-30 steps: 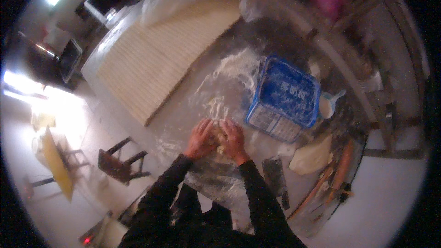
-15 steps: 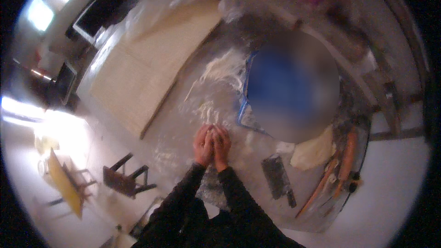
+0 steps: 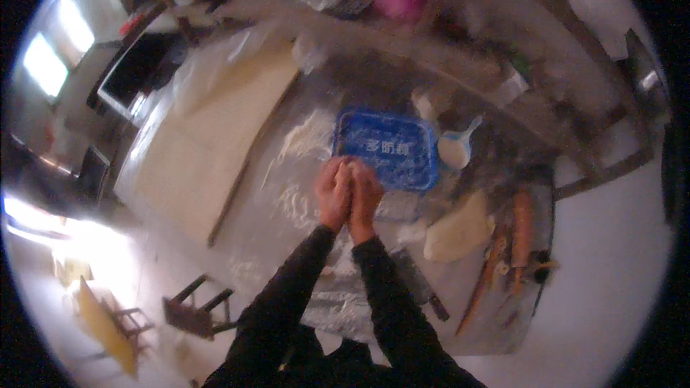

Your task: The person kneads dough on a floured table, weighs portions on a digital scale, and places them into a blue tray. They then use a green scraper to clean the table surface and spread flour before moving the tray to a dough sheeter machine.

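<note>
Hands, pressed together, nearer blue box than before.

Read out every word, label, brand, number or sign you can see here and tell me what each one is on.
Blue lid: one row of large white characters; I don't copy out printed wording, so I'm not quoting it. Any smaller print there is too blurred to read.
Pale panel below the lid: any print is too blurred to read.
Elsewhere: no lettering I can make out.
</note>
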Action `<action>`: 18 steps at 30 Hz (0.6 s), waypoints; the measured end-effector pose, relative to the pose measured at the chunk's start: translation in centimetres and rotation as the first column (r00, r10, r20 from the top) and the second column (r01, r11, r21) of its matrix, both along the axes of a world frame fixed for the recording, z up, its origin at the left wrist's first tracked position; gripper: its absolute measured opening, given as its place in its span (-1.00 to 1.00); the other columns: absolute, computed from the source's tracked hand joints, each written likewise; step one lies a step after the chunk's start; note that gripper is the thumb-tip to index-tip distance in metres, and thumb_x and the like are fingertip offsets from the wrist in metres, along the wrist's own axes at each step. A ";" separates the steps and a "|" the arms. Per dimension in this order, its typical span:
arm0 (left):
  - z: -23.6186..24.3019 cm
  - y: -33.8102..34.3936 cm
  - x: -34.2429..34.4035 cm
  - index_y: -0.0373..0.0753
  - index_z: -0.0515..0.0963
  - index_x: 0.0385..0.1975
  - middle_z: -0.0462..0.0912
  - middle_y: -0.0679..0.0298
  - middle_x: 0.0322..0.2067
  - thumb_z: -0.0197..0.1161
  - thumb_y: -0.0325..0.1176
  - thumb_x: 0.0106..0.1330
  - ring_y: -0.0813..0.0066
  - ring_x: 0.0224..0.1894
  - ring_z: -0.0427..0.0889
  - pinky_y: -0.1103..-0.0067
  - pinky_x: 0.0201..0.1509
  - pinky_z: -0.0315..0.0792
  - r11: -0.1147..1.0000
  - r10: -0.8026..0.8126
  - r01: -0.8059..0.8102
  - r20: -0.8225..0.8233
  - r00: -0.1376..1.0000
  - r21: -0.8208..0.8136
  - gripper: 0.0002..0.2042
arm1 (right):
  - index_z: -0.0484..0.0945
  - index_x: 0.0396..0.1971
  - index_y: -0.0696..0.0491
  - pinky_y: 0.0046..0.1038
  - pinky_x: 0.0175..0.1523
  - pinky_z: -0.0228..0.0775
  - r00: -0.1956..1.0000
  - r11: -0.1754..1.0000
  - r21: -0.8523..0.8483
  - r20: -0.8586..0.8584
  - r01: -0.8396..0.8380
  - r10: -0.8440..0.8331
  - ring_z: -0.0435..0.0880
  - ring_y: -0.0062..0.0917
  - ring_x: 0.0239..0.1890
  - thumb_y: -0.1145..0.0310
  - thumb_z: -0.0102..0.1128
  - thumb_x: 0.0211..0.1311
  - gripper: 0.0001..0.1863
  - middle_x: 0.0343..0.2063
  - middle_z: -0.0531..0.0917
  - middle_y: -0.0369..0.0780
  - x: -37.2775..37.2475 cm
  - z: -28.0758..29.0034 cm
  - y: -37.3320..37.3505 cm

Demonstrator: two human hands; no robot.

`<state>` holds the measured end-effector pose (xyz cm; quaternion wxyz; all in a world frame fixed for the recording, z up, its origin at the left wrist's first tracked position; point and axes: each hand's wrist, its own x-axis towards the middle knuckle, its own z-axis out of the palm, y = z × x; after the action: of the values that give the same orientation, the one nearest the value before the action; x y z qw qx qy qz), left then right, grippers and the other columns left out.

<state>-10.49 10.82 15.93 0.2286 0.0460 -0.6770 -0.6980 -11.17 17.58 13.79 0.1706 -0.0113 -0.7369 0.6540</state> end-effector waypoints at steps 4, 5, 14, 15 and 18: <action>0.2 3.4 -7.7 -0.34 0.52 -0.24 0.57 0.23 -0.26 -0.02 -0.29 0.33 0.51 -0.19 0.49 0.61 -0.08 0.36 0.999 0.031 -0.028 -0.131 0.991 0.027 -0.75 | 0.57 -0.33 0.16 -0.46 -0.06 0.36 0.992 0.997 -0.010 -0.104 0.072 -0.072 0.57 -0.39 -0.20 0.22 0.08 0.17 -0.71 -0.29 0.61 -0.17 -7.4 2.6 2.8; -0.3 4.0 -8.9 -0.34 0.52 -0.23 0.57 0.23 -0.26 -0.02 -0.28 0.33 0.51 -0.19 0.49 0.60 -0.08 0.37 0.998 0.015 -0.008 -0.097 0.995 0.069 -0.74 | 0.57 -0.34 0.17 -0.46 -0.06 0.36 0.992 0.996 -0.034 -0.095 0.079 -0.082 0.57 -0.38 -0.21 0.22 0.08 0.17 -0.71 -0.30 0.61 -0.17 -8.5 2.9 3.2; -2.8 2.9 -10.0 -0.32 0.47 -0.18 0.58 0.05 -0.24 0.08 -0.25 0.20 0.10 -0.22 0.55 0.40 -0.17 0.41 0.898 -0.167 0.252 0.253 0.953 -0.359 -0.70 | 0.57 -0.27 0.17 -0.35 0.00 0.36 0.993 0.940 0.341 -0.102 -0.019 0.057 0.56 -0.28 -0.12 0.29 0.06 0.15 -0.72 -0.16 0.58 -0.08 -12.2 -3.9 9.8; -3.7 1.3 -9.8 -0.29 0.49 -0.23 0.57 0.04 -0.25 0.09 -0.27 0.18 -0.01 -0.22 0.53 0.35 -0.17 0.40 0.861 -0.141 0.228 0.218 0.966 -0.454 -0.74 | 0.57 -0.26 0.17 -0.33 0.01 0.36 0.992 0.898 0.438 -0.129 0.040 0.019 0.56 -0.27 -0.11 0.29 0.06 0.14 -0.72 -0.16 0.58 -0.08 -11.5 -3.8 9.8; -6.1 -1.4 -9.4 -0.28 0.49 -0.23 0.54 -0.02 -0.23 0.11 -0.26 0.16 -0.05 -0.20 0.50 0.27 -0.18 0.38 0.828 0.006 -0.014 -0.016 1.000 -0.560 -0.74 | 0.55 -0.22 0.15 -0.29 0.05 0.33 0.953 0.733 0.628 -0.287 0.261 -0.094 0.52 -0.23 -0.06 0.29 0.06 0.11 -0.70 -0.17 0.58 -0.08 -11.0 -4.0 13.9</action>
<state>-19.87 9.42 9.85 0.2403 -0.0244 -0.8501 -0.4680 -22.16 31.51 9.77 0.3120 0.0567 -0.8895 0.3290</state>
